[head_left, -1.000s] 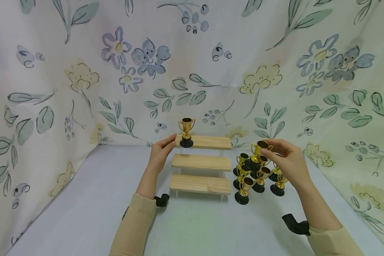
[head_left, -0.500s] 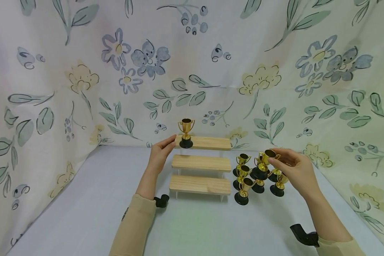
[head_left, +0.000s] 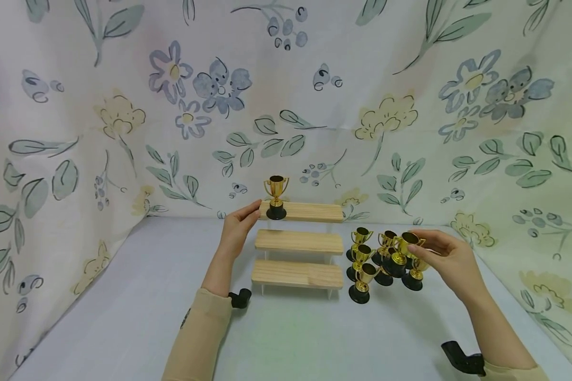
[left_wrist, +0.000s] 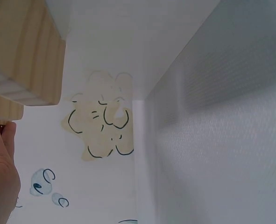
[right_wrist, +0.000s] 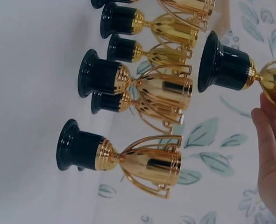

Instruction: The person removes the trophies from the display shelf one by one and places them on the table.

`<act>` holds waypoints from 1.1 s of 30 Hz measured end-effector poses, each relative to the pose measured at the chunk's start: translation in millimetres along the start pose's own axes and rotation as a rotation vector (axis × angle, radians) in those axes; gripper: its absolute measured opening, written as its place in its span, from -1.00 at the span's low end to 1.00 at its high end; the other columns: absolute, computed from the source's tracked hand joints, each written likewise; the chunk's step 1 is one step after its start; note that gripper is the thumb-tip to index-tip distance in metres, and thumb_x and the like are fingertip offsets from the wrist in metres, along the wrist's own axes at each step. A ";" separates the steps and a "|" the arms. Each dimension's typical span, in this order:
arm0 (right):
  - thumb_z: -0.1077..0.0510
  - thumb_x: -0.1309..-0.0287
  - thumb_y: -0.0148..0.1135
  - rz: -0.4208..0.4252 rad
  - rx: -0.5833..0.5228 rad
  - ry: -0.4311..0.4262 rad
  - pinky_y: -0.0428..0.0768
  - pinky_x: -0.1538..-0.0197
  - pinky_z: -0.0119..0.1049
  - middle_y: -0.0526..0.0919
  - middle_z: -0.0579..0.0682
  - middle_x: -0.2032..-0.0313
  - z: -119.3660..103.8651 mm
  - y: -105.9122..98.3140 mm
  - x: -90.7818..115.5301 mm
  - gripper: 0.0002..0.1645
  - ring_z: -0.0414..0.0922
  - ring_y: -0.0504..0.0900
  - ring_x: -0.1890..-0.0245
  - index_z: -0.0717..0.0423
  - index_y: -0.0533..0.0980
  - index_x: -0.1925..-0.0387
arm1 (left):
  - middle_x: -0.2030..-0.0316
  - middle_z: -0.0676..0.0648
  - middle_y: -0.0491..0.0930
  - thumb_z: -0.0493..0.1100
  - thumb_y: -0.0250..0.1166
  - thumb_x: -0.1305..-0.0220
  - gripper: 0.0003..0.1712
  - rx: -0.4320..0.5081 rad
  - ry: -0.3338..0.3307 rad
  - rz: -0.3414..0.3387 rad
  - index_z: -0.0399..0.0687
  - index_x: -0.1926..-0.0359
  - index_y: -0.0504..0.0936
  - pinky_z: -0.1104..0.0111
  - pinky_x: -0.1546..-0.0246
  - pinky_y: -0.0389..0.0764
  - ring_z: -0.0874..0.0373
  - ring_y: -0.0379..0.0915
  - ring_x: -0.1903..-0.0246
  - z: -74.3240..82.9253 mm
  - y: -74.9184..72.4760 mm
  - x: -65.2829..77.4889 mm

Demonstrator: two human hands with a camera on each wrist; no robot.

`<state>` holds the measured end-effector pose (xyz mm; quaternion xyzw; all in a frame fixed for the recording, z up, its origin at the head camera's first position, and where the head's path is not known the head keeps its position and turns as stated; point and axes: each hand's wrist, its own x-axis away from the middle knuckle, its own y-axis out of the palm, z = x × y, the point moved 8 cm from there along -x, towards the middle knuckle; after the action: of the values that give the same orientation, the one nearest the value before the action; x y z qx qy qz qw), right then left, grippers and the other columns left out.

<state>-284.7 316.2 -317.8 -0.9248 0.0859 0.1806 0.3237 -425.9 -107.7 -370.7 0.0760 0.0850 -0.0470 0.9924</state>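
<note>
My left hand (head_left: 235, 233) holds the left end of the top plank of a three-tier wooden shelf (head_left: 314, 212) between thumb and fingertips. In the left wrist view, those fingers (left_wrist: 9, 140) meet the plank's end. A gold trophy cup (head_left: 276, 193) with a black base stands upright on that tier, beside the hand. My right hand (head_left: 453, 262) pinches another gold trophy cup (head_left: 400, 256) by its bowl. Its black base (right_wrist: 224, 65) is raised off the table in the right wrist view. Behind and beside it several matching trophy cups (right_wrist: 147, 161) stand grouped, partly hidden in the head view.
The middle tier (head_left: 299, 242) and bottom tier (head_left: 297, 274) are bare wood on clear supports. A white cloth (head_left: 286, 338) covers the table. Patterned fabric (head_left: 333, 100) encloses the back and sides. One trophy cup (head_left: 361, 283) stands just right of the bottom tier.
My right hand has moved right and downward with its trophy cup, over the group of cups. My left hand and the trophy cup on the top tier stay in place.
</note>
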 end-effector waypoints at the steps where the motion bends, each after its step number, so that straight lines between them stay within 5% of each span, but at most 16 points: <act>1: 0.04 -0.23 0.36 -0.006 0.000 0.000 0.60 0.24 -0.64 0.60 -0.63 0.21 1.1 0.1 -0.1 -0.54 -0.54 0.62 0.25 0.10 0.58 -0.13 | -0.42 -0.12 0.36 -0.27 0.14 -0.45 -0.49 0.001 0.000 -0.001 -0.20 -0.37 0.40 0.44 -0.43 0.37 0.11 0.24 -0.45 0.3 0.0 0.2; 23: 0.14 -0.22 0.35 -0.252 -0.101 0.038 0.77 0.20 -0.41 0.64 -0.58 0.20 39.3 22.4 4.3 -0.51 -0.39 0.73 0.27 0.34 0.53 -0.10 | -0.42 -0.14 0.37 -0.29 0.15 -0.44 -0.50 0.019 0.004 0.005 -0.23 -0.37 0.41 0.48 -0.40 0.40 0.10 0.25 -0.45 -1.2 -0.9 -1.3; 33: 0.11 -0.20 0.38 -0.305 -0.093 0.084 0.70 0.17 -0.50 0.61 -0.61 0.17 55.3 24.5 3.8 -0.47 -0.44 0.69 0.20 0.31 0.53 -0.12 | -0.40 -0.14 0.38 -0.28 0.14 -0.44 -0.50 0.013 -0.002 0.011 -0.21 -0.36 0.42 0.48 -0.40 0.40 0.10 0.28 -0.43 -1.6 -0.8 -1.7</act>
<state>-303.3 331.9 -373.3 -0.9478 -0.0506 0.0945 0.3003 -427.9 -108.1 -372.0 0.0830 0.0834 -0.0423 0.9922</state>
